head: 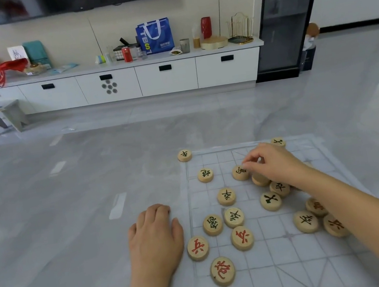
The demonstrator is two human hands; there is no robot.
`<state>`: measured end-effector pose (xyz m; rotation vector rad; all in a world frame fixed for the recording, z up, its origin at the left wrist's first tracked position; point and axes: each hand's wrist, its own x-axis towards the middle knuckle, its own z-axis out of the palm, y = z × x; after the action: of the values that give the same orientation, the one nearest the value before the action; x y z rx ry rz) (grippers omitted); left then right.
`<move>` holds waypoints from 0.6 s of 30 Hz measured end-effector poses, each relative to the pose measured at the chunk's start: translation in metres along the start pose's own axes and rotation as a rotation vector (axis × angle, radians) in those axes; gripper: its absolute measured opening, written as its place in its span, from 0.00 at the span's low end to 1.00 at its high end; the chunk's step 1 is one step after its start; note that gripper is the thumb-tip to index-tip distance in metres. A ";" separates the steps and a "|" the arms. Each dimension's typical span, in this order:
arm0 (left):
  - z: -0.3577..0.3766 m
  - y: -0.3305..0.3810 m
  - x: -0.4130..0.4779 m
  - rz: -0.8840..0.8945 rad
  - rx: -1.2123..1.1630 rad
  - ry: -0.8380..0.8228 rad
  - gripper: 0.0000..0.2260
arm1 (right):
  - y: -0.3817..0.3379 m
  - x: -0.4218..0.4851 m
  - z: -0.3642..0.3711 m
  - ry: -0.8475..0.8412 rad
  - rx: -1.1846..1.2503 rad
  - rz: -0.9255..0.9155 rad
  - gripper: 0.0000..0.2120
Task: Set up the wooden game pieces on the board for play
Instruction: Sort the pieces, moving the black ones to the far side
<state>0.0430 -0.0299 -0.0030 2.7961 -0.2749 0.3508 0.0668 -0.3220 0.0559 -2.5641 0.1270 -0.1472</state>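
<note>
Board [301, 262]: thin translucent grid sheet, flat on the floor [70, 211], far edge running left-right, near and right sides cut off by the frame. Wooden discs [226, 196]: all flat, faces up, round so no long axis; characters turned every which way, green-marked mostly mid and far, red-marked nearer. Corner disc [184, 155]: at the far-left corner, right on the sheet's edge. Right hand [273, 162]: in from the right, forearm over the right-side cluster, palm down, fingers curled, thumb and index pinching the rim of a green-marked disc [240, 172] in the far rows. Left hand [154, 233]: knuckles up on the floor just beside the left edge, fingers tucked under, nothing visible in it. Bare grid near right; wide grey floor left and beyond.
</note>
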 end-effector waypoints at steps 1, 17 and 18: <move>0.000 0.000 0.000 -0.002 -0.001 -0.004 0.18 | 0.005 -0.005 -0.004 0.048 -0.001 -0.005 0.08; -0.002 -0.002 0.001 -0.011 0.010 -0.015 0.18 | -0.003 -0.010 -0.012 -0.209 -0.659 -0.067 0.24; -0.002 -0.001 0.001 -0.010 0.010 -0.013 0.18 | -0.004 -0.009 -0.013 -0.227 -0.655 -0.063 0.24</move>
<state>0.0439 -0.0281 -0.0013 2.8094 -0.2635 0.3325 0.0562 -0.3241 0.0680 -3.2139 0.0049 0.1984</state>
